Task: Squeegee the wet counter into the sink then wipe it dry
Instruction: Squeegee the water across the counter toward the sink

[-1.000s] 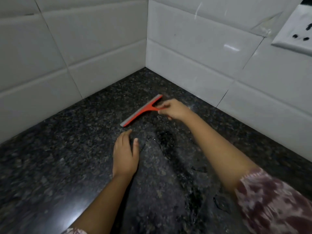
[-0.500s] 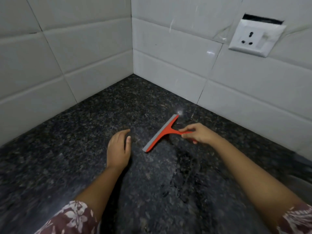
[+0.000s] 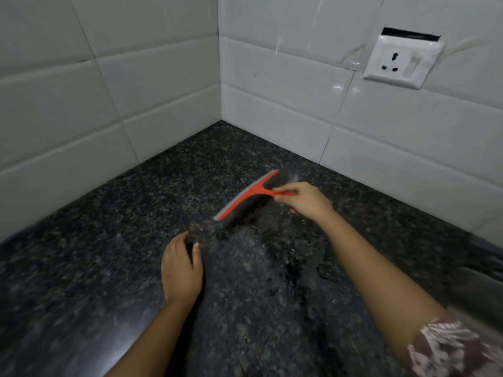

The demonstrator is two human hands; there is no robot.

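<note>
- Right hand (image 3: pixel 302 200) pinches the squeegee (image 3: pixel 246 197) handle; blade runs diagonally, ahead-left of the grip.
- Left hand (image 3: pixel 181 270) rests flat, holding nothing.
- Sink (image 3: pixel 484 284) apparently lies right.

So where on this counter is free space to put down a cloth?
Free: the dark counter left of the left hand, up to the tiled wall, and the corner behind the squeegee. Crowded and wet: between both hands, around the right hand.

The right hand (image 3: pixel 303 198) reaches forward on an outstretched arm, fingers (image 3: pixel 283 189) pinched shut around the squeegee (image 3: pixel 246 197) handle, while the left hand (image 3: pixel 181 270) rests palm-down on the counter (image 3: pixel 81 268), just nearer than the blade, fingers slightly curled.
</note>
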